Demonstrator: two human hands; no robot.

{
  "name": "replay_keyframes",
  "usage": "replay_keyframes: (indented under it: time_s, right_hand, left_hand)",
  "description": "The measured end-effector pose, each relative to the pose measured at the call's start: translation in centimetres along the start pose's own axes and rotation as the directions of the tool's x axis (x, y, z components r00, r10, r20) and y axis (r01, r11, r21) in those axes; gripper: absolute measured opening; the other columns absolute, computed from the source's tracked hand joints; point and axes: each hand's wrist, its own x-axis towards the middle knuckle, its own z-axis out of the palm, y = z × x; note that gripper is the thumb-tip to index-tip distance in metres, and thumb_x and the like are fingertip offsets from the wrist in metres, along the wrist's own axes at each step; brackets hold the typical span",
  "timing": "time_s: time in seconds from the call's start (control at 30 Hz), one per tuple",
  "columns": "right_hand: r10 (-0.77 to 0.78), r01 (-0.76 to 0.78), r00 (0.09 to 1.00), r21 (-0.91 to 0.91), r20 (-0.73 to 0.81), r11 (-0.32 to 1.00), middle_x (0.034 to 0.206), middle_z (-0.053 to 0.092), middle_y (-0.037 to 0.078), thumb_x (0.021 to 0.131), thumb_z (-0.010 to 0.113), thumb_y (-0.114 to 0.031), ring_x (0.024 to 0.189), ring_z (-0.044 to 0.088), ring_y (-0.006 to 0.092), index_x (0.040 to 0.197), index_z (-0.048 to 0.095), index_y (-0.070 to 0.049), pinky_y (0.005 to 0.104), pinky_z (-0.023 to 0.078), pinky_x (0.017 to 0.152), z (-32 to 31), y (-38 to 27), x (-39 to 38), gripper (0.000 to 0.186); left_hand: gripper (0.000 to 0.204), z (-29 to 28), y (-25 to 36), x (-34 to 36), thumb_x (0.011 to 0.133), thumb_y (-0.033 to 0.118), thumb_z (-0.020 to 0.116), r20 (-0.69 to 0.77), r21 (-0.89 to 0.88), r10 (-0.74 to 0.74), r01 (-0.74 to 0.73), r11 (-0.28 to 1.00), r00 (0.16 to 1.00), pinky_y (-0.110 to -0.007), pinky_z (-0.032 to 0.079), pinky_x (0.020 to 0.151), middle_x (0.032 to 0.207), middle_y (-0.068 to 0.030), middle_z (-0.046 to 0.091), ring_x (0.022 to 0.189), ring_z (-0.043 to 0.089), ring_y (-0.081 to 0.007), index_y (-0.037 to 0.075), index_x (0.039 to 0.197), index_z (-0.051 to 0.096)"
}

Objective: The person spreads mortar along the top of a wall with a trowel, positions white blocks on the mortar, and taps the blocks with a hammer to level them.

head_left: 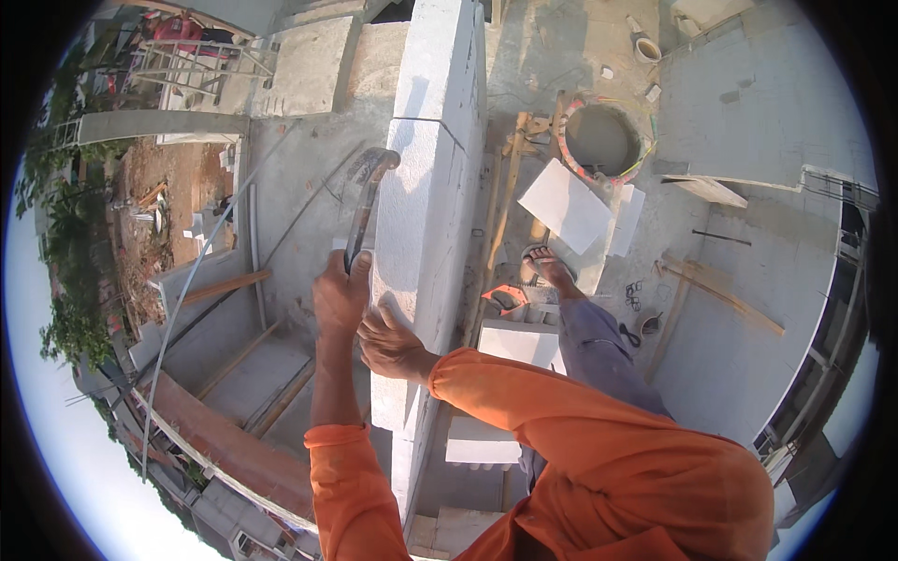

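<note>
A hammer with a dark handle and a worn, rusty curved head is gripped in my left hand, fingers wrapped round the handle. Its head sits at the left edge of a long wall of white lightweight blocks. Just below, my right hand rests on the block wall with its fingers stretched over the left edge, holding nothing. A dark joint between blocks crosses the wall top beyond the hammer head.
To the right lie a white panel, an orange-handled saw and a stack of white blocks. Farther off stands a round tub of grey mix. Timber braces lie left, above a drop. A person is far left.
</note>
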Motion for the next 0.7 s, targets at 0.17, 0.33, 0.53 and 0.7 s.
replay_keyframes:
  time_s: [0.17, 0.33, 0.53, 0.7]
  right_hand:
    - [0.006, -0.006, 1.000, -0.015, -0.002, 1.000, 0.096, 0.052, -0.001, 0.080, 0.051, -0.027, 0.110, 0.040, 0.0252, 0.079, 0.073, -0.013, 0.0542, 0.017, 0.108, 0.6, -0.3, 0.0, 0.026]
    - [-0.004, 0.004, 1.000, -0.023, 0.019, 1.000, 0.099, 0.051, -0.001, 0.079, 0.053, -0.025, 0.110, 0.041, 0.0248, 0.079, 0.072, -0.012, 0.0538, 0.016, 0.109, -0.1, -0.6, 0.3, 0.023]
    - [-0.048, 0.048, 0.999, -0.023, 0.022, 0.999, 0.099, 0.051, 0.001, 0.076, 0.054, -0.024, 0.107, 0.042, 0.0253, 0.077, 0.071, -0.011, 0.0553, 0.018, 0.107, -0.3, 0.7, -0.6, 0.022]
    - [-0.120, 0.116, 0.983, 0.036, 0.137, 0.993, 0.110, 0.052, 0.008, 0.079, 0.051, -0.025, 0.116, 0.038, 0.0298, 0.089, 0.070, -0.007, 0.0587, 0.017, 0.104, -1.3, -0.2, 0.4, 0.028]
  left_hand:
    - [0.055, 1.8, 0.8, -0.2, 0.092, 0.055, 0.045, -0.293, -0.169, 0.061, -0.114, 0.979, 0.954, -0.042, 0.045, 0.050, 0.057, -0.0209, 0.054, 0.060, 0.058, -0.0445, 0.001, 0.082, 0.048]
    - [0.059, 1.4, -0.4, 1.2, 0.089, 0.058, 0.049, -0.080, 0.140, 0.071, -0.059, 0.988, 0.994, -0.044, 0.044, 0.051, 0.059, -0.0211, 0.055, 0.060, 0.056, -0.0465, 0.000, 0.080, 0.048]
    - [0.056, 1.8, 0.7, 0.9, 0.088, 0.055, 0.052, -0.148, -0.062, -0.005, -0.004, 0.998, 0.989, -0.046, 0.044, 0.055, 0.060, -0.0208, 0.056, 0.062, 0.056, -0.0463, 0.001, 0.079, 0.049]
    - [0.042, -0.1, 1.1, 1.4, 0.086, 0.043, 0.062, 0.011, 0.220, -0.120, 0.114, 0.969, 0.993, -0.048, 0.047, 0.059, 0.066, -0.0230, 0.059, 0.071, 0.060, -0.0463, 0.002, 0.083, 0.053]
